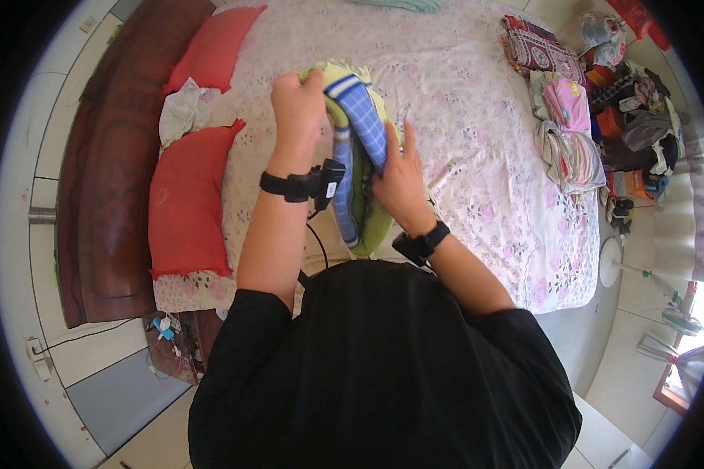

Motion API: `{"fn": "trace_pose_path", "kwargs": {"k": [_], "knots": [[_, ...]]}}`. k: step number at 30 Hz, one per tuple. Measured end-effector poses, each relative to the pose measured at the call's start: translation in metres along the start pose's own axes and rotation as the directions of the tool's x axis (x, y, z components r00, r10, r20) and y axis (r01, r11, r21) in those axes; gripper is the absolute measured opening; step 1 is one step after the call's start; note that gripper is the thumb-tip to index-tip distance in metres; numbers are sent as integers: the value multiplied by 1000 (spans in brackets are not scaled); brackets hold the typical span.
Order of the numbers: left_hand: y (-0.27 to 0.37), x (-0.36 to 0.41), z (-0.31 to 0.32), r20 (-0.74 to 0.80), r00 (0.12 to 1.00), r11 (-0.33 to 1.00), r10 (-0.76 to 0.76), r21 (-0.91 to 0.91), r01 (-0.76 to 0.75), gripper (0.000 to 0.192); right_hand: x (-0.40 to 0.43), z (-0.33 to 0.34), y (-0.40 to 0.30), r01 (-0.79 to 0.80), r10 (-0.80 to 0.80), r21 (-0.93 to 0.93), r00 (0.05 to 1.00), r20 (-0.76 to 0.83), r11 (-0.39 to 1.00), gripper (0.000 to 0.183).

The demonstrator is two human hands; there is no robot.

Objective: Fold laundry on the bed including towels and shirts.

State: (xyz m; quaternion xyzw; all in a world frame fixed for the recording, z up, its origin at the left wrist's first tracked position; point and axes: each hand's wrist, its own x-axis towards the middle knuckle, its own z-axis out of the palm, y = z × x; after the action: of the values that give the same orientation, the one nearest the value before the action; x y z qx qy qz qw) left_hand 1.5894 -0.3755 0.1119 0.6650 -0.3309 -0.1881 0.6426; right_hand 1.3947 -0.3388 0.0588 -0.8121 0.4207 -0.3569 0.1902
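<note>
Above the bed, in front of my chest, hangs a folded cloth in blue check and yellow-green, with a pale fringe along its far edge. My left hand is closed on its upper left corner, fingers curled in. On the other side my right hand grips the cloth's right edge, two fingers stretched out along it and the thumb partly hidden by the fold. Between its layers the cloth gapes, showing a green inner face. Its lower end reaches down close to my black shirt.
A flowered bedsheet covers the bed. Two red pillows lie by the dark wooden headboard, a white cloth between them. Folded textiles line the right edge, beside heaped clothes. A fan stands at the right.
</note>
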Motion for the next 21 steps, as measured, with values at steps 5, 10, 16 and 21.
{"fn": "trace_pose_path", "kwargs": {"k": [5,10,16,21], "knots": [[29,26,-7,-67,987,905,-147,-412,107,16,-27,13,72,-284,268,77,949,166,956,55],[27,50,-10,-85,990,926,-114,-370,75,22,-1,4,110,-509,447,279,856,260,814,29],[3,62,-79,54,997,993,-62,-93,67,24,41,-80,89,-468,518,404,855,-15,786,27],[-27,120,-40,269,892,924,-364,-16,382,23,164,-101,152,-416,383,251,908,172,874,33]]}}
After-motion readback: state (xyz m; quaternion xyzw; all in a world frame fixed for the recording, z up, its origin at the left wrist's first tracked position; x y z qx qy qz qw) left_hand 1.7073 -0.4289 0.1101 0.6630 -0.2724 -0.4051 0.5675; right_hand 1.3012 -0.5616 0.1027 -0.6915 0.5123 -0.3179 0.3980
